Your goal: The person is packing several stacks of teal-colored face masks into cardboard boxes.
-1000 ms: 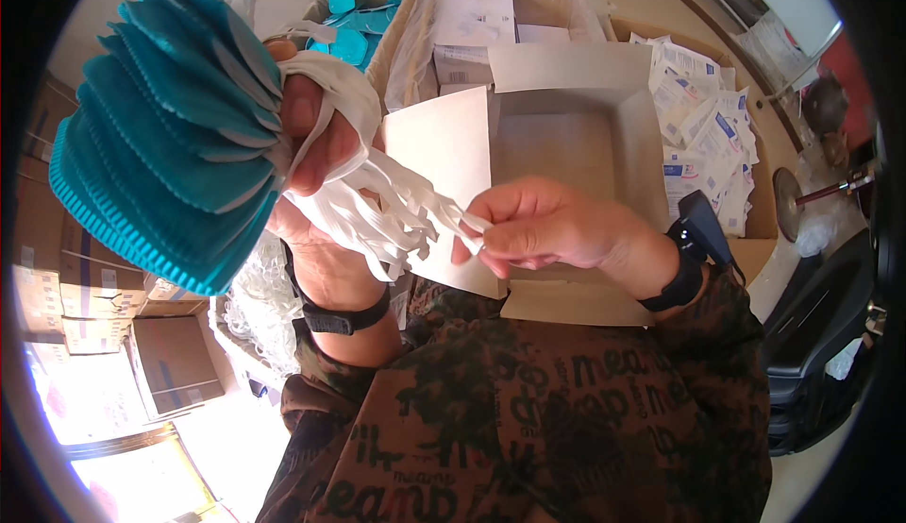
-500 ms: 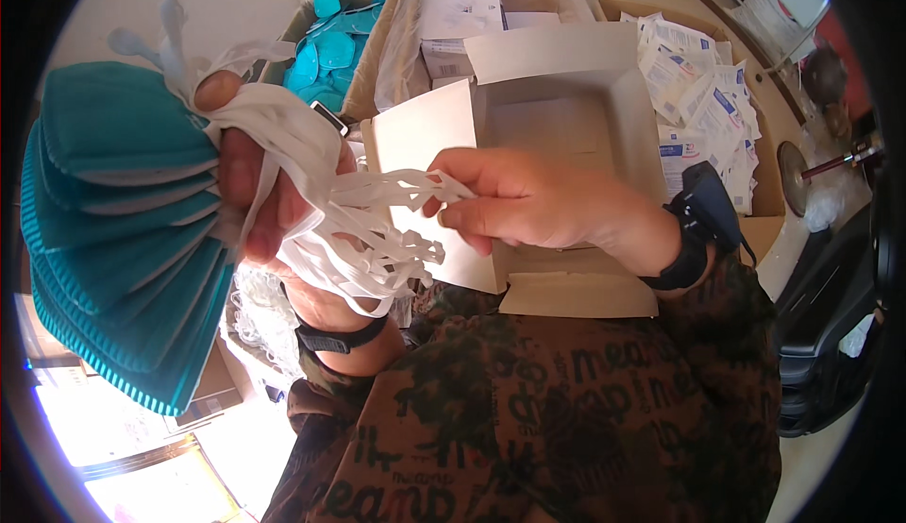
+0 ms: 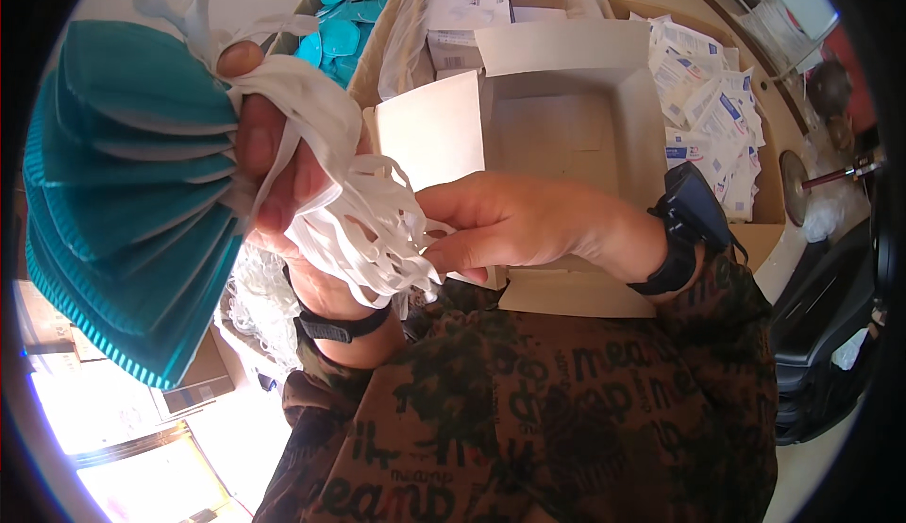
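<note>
My left hand point(image 3: 259, 141) is closed round the gathered ends of several teal face masks point(image 3: 142, 174), which fan out in a stack to the left. White ear loops point(image 3: 354, 211) spill from that hand to the right in a loose bunch. At the ends of these loops, my right hand point(image 3: 519, 221) pinches some strands between thumb and index finger. Behind and below the right hand stands an open cardboard carton point(image 3: 557, 136) with its flaps spread. Much of my left palm is hidden by the loops.
At the back, a box of loose teal masks point(image 3: 342, 37) stands beside a plastic-lined carton point(image 3: 392, 56) with white boxes point(image 3: 467, 4). A box to the right holds white packets point(image 3: 708, 108). White strands point(image 3: 260, 301) lie below my left wrist. A black chair point(image 3: 821, 344) is at far right.
My right hand has moved down, and the strands stretched out toward it now hang slacker and bunched. The masks and my left hand have shifted slightly up.
</note>
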A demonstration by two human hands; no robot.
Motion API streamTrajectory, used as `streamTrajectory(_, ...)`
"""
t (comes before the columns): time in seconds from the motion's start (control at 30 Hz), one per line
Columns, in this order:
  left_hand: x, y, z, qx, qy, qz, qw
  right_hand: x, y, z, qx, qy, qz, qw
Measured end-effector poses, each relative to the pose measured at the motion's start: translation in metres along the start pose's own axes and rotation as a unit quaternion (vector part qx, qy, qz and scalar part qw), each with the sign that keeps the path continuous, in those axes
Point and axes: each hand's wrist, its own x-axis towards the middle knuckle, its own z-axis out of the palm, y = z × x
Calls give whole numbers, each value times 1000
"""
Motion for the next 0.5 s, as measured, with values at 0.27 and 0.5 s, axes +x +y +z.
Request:
streamTrajectory(0.27, 0, -5, 6, -2, 13, 22, 1000, -2, 5, -5, -2, -21, 27, 999)
streamTrajectory(0.5, 13, 44, -35, 54, -130, -264, 954, -18, 7, -20, 148, 52, 43, 987)
